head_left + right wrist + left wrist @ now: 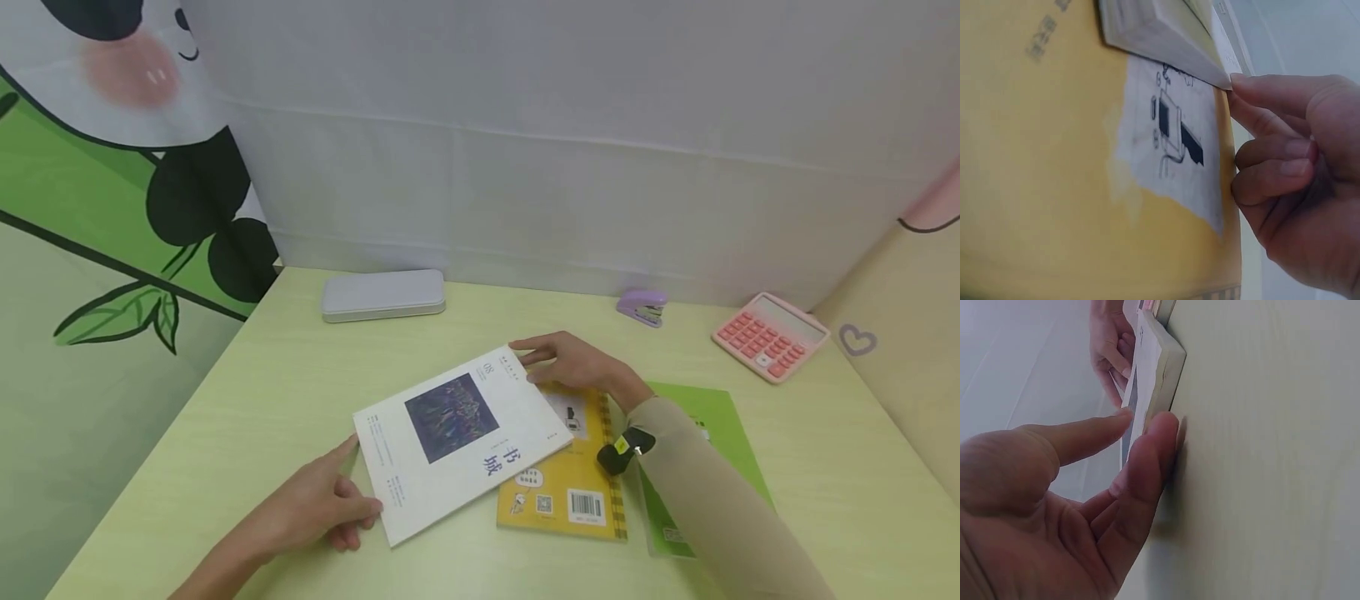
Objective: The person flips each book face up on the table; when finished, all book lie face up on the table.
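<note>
A thick white book (pixel 457 450) with a dark picture on its cover lies tilted, its right part overlapping a yellow notebook (pixel 555 508). My left hand (pixel 318 504) grips the book's left edge; in the left wrist view, the thumb is over the cover and the fingers (pixel 1147 456) are at the side and underneath. At the far right corner, my right hand (pixel 566 360) holds the book between fingertips, seen close up in the right wrist view. There, the other fingers (pixel 1272 165) curl beside the edge of the yellow notebook, which has a printed white patch.
A green book (pixel 708 425) lies right of the yellow notebook, partly under the right forearm. Along the back stand a grey case (pixel 384 294), a purple stapler (pixel 642 306) and a pink calculator (pixel 771 337). A pale cloth wall (pixel 525 183) borders the table behind.
</note>
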`<state>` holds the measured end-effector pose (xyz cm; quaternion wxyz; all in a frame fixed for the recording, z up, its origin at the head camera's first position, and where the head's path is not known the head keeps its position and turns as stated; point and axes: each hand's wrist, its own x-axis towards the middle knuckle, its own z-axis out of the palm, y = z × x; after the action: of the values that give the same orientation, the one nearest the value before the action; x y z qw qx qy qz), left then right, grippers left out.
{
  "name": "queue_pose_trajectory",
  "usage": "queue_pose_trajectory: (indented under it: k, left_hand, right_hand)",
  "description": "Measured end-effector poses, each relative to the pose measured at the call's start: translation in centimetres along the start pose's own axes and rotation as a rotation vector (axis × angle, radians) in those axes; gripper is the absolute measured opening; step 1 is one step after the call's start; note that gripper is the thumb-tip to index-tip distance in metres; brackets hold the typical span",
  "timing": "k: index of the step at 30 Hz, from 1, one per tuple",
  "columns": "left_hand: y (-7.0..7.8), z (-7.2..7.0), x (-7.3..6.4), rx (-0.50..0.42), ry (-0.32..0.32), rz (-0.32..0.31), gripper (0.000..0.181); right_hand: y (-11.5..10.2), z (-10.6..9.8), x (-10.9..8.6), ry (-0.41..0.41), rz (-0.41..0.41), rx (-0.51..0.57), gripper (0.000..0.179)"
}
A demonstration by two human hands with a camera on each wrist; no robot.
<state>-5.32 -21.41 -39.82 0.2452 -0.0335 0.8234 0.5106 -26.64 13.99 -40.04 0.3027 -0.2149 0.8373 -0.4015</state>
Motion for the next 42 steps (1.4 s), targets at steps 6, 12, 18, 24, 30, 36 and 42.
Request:
queue_pose_trajectory:
  k: [6, 12, 18, 24, 30, 36, 42]
  left_hand:
    - [0.4, -0.9, 0.8, 0.209, 0.098, -0.086, 0.097]
    - [0.7, -2.8, 2.0, 0.466, 0.215, -0.036, 0.069]
    - [0.8, -4.9, 3.5, 0.502, 0.271, 0.097, 0.048]
    - [0.7, -6.0, 5.2, 0.468, 0.226, 0.178, 0.046]
    - [0.6, -6.4, 6.2, 0.469, 0.185, 0.194, 0.044]
    - [0.5, -6.2, 6.7, 0.478, 0.178, 0.229, 0.04]
    - [0.6, -6.0, 6.9, 0.496, 0.188, 0.251, 0.038]
  right_hand:
    - [-0.2, -0.1, -0.6, 0.093, -0.011, -0.148, 0.05]
    - [-0.9, -0.7, -3.1, 0.219, -0.046, -0.257, 0.041]
    - [-0.7, -0.7, -6.0, 0.232, -0.043, -0.221, 0.035]
    - [0.3, 0.8, -8.2, 0.171, 0.005, -0.125, 0.034]
    - [1.0, 2.3, -9.5, 0.142, 0.027, -0.073, 0.034]
    - [1.1, 3.1, -9.9, 0.18, 0.04, -0.056, 0.034]
    - [1.0, 3.4, -9.9, 0.219, 0.096, -0.05, 0.032]
